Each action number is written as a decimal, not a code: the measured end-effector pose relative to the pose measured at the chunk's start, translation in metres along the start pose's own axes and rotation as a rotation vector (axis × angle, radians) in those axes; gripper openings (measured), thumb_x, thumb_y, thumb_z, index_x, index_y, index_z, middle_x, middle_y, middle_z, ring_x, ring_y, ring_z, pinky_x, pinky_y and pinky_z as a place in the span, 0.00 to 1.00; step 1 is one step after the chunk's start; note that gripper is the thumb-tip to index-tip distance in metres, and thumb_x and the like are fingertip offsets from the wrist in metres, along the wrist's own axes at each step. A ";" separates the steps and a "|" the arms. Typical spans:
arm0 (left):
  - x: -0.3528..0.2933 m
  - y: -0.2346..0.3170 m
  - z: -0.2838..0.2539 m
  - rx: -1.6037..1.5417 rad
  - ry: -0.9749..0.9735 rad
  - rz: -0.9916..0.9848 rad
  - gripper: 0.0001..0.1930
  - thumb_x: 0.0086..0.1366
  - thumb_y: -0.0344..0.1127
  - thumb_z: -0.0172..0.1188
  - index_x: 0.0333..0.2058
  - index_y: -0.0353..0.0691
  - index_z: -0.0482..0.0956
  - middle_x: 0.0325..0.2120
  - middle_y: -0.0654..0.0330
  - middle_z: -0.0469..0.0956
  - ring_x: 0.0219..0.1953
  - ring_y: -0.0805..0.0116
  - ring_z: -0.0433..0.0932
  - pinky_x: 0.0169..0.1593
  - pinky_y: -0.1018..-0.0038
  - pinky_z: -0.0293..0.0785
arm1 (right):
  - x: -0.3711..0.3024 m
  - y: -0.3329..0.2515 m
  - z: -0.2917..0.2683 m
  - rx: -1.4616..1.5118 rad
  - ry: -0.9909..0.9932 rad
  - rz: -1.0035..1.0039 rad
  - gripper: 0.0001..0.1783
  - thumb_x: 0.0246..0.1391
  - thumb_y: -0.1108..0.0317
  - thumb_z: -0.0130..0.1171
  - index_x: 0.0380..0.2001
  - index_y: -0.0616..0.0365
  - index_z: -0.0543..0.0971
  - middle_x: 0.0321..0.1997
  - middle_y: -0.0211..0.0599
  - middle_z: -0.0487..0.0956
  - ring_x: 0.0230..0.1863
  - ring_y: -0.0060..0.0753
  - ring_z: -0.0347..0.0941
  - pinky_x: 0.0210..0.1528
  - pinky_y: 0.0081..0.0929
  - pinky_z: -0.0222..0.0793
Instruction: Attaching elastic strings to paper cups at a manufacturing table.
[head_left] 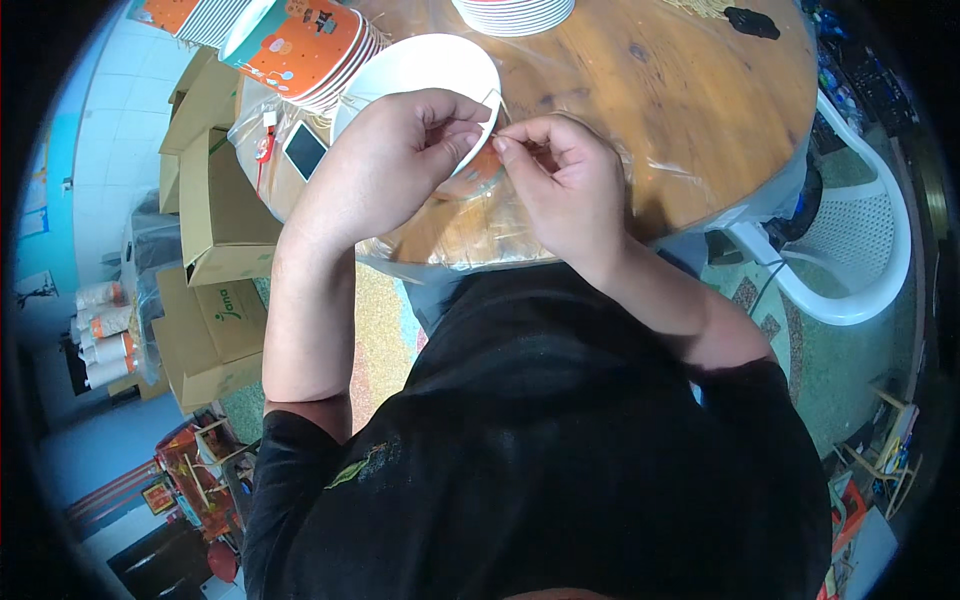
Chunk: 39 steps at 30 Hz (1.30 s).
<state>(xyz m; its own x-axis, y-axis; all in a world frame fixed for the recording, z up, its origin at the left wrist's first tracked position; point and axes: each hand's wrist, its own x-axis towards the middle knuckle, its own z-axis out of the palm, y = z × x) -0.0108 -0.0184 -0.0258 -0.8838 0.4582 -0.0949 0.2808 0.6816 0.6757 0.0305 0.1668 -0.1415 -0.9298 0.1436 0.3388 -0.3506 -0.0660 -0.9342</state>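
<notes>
My left hand (400, 150) is closed on the rim of a white-lined paper bucket (430, 75), which lies tilted with its inside facing up. Part of the bucket's printed orange and teal outer wall shows below the rim. My right hand (565, 165) pinches at the same rim, thumb against forefinger. What it holds there looks like a thin pale cord, mostly hidden by the fingertips. Both hands are close together above the round wooden table (680, 130).
A stack of orange paper buckets (305, 50) stands at the far left, and white nested ones (515, 15) at the back. Nearby are a phone (304, 150), a red cable (265, 148), straw-coloured cords (700, 6) and a black item (752, 22). Cardboard boxes (225, 210) and a white chair (850, 240) flank the table.
</notes>
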 end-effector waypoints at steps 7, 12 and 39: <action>0.004 0.002 -0.002 -0.041 -0.079 -0.082 0.09 0.82 0.30 0.63 0.52 0.29 0.85 0.39 0.63 0.88 0.42 0.80 0.83 0.46 0.75 0.85 | 0.000 0.001 0.003 -0.016 0.015 0.013 0.06 0.64 0.74 0.75 0.41 0.65 0.89 0.37 0.41 0.89 0.33 0.25 0.84 0.38 0.26 0.80; 0.005 -0.001 0.000 0.075 -0.056 -0.017 0.08 0.82 0.29 0.62 0.50 0.29 0.85 0.38 0.63 0.87 0.41 0.80 0.84 0.45 0.75 0.85 | 0.002 0.003 0.001 0.001 0.011 0.017 0.07 0.65 0.75 0.75 0.42 0.66 0.89 0.37 0.37 0.89 0.35 0.21 0.83 0.39 0.24 0.80; -0.011 0.014 0.018 -0.144 0.191 -0.011 0.05 0.84 0.29 0.58 0.45 0.36 0.77 0.32 0.67 0.79 0.33 0.81 0.73 0.36 0.77 0.71 | 0.057 -0.032 -0.025 0.355 -0.427 0.104 0.05 0.70 0.81 0.65 0.46 0.63 0.82 0.44 0.34 0.86 0.46 0.22 0.85 0.53 0.23 0.83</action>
<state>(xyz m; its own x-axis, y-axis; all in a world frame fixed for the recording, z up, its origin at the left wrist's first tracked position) 0.0098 -0.0042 -0.0283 -0.9451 0.3256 0.0278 0.2264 0.5911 0.7742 -0.0085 0.2018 -0.0955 -0.8982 -0.2891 0.3310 -0.2019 -0.3976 -0.8951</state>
